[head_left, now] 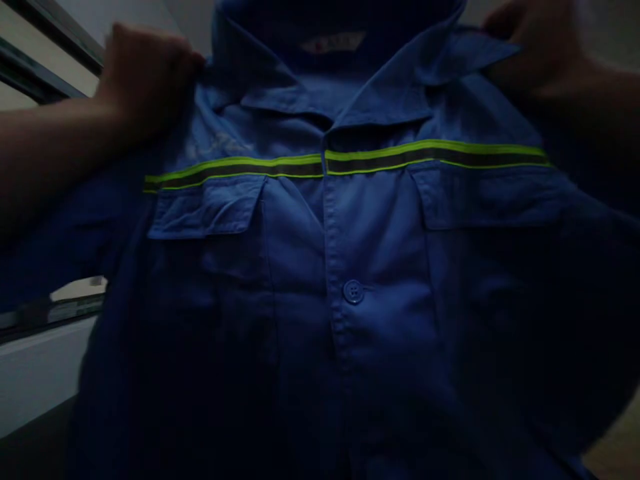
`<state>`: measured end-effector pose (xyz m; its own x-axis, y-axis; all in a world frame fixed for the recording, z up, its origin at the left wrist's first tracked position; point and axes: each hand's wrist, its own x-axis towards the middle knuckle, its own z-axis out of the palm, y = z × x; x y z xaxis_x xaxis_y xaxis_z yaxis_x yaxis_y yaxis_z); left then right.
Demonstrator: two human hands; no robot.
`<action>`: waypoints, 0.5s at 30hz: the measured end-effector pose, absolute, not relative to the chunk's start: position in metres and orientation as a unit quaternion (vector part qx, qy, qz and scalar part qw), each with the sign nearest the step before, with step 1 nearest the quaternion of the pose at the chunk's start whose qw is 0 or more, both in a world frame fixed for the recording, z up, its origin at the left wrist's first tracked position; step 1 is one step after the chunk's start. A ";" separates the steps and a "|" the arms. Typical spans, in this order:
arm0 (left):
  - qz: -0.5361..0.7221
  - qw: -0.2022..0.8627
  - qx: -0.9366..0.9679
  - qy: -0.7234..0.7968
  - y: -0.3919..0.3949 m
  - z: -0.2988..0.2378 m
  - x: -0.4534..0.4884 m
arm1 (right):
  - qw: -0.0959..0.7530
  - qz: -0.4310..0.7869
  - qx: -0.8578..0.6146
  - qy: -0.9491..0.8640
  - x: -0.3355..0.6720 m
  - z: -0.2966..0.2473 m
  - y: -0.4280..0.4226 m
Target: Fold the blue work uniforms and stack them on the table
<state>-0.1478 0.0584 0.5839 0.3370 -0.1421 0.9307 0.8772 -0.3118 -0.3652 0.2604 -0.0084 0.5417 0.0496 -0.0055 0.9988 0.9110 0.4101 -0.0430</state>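
Note:
A blue work jacket (380, 247) hangs spread out in front of me and fills most of the view. Yellow-green and dark stripes run across its chest above two flapped pockets, and one button shows fastened at the middle. My left hand (147, 73) is closed on the shoulder at the upper left. At the upper right, my right hand (537, 50) grips the other shoulder beside the collar. Cloth hides some of the fingertips. Inside the collar a pale label (334, 43) is visible, its print too blurred to read. Both sleeves drop into shadow.
Behind the jacket on the left is a window with dark frame bars (45, 67). Below it a pale wall (45, 373) shows. The scene is dim, and the jacket covers most of what lies beyond.

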 end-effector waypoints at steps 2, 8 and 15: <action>-0.482 0.548 -0.605 -0.318 0.059 0.580 -0.149 | 0.564 -0.456 -0.444 -0.527 0.262 0.543 -0.011; -0.515 0.534 -0.592 -0.315 0.083 0.562 -0.163 | 0.546 -0.477 -0.408 -0.554 0.244 0.535 -0.019; -0.535 0.328 -0.680 -0.379 0.101 0.564 -0.167 | 0.557 -0.402 -0.400 -0.607 0.249 0.561 -0.015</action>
